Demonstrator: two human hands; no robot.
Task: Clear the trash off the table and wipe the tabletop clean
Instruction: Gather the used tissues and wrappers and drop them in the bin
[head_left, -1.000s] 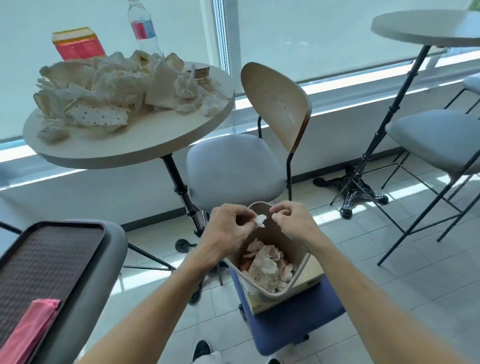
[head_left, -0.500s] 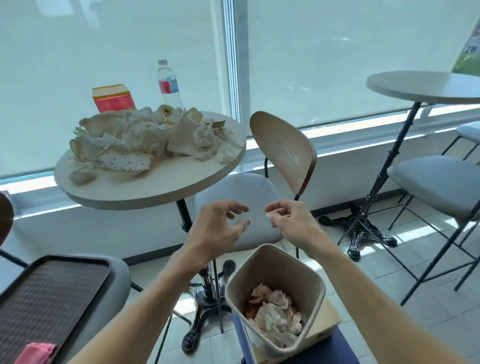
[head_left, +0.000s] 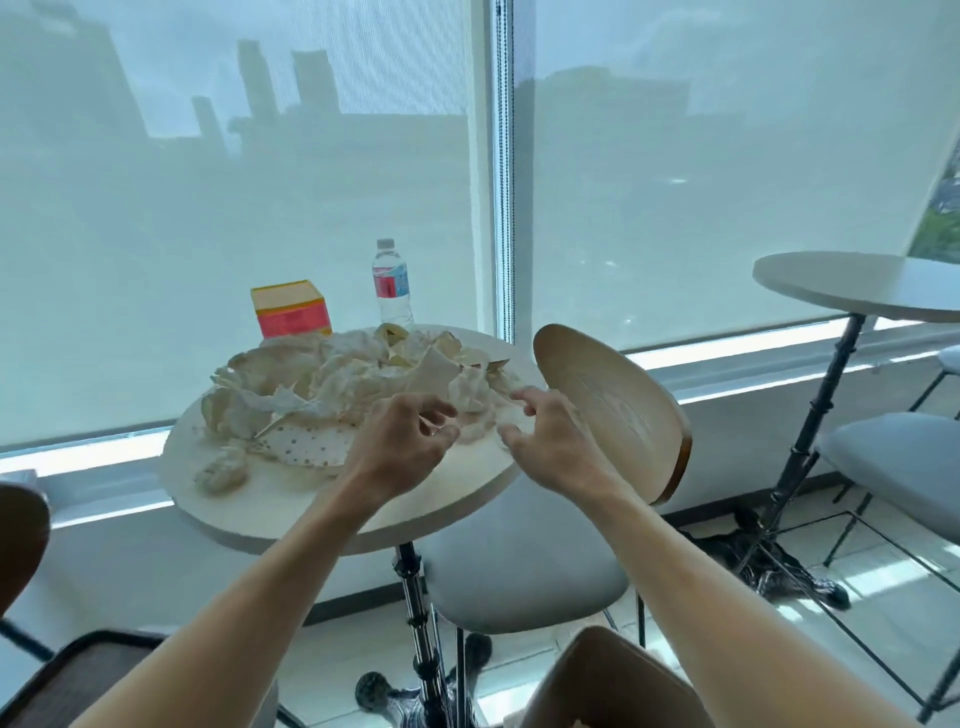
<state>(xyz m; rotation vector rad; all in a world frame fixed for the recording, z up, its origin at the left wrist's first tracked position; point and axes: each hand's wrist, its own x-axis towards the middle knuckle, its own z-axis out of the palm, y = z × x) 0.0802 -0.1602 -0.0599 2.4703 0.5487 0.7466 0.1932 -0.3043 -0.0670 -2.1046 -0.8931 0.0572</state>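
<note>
Back up at the table for another load

So a second ago we were dropping a scrap into the bin (head_left: 613, 680) down by our knees; now both hands are raised over the round table (head_left: 291, 499), meaning that bit's binned and the next grab is up. Left hand (head_left: 400, 447) and right hand (head_left: 545, 441) are both loose-fingered and holding nothing, just short of the trash pile (head_left: 332, 384). That pile's a big heap of crumpled whitish paper and wrappers across the tabletop's far half, still lots left, no wiping yet.
</note>
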